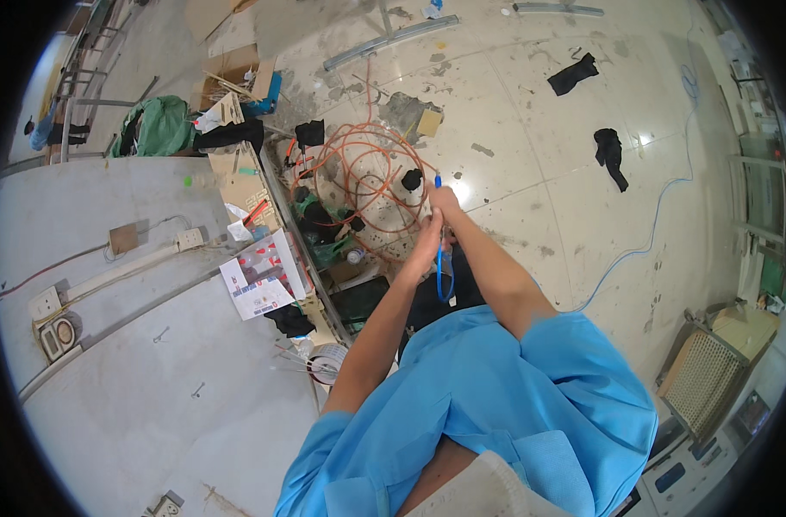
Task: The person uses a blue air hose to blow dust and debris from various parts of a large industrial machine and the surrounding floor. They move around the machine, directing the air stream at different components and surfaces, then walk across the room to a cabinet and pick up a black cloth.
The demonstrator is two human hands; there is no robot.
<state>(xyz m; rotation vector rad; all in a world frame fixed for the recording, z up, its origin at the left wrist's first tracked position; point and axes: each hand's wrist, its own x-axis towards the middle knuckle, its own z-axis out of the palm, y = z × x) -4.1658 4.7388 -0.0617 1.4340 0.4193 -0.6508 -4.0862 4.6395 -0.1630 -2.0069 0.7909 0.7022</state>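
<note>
My right hand and left hand both grip clenched on the blue cable, which loops down toward six o'clock, with the orange wire coil on the floor at ten o'clock.

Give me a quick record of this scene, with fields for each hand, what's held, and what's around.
left hand: gripping the blue cable
right hand: pinching the blue cable's upper end
blue cable: hangs in a loop between the hands, then trails right across the floor
orange cable: coiled on the floor just beyond the hands
left side: grey board with sockets and conduit
floor: black rags, cardboard scraps
</note>
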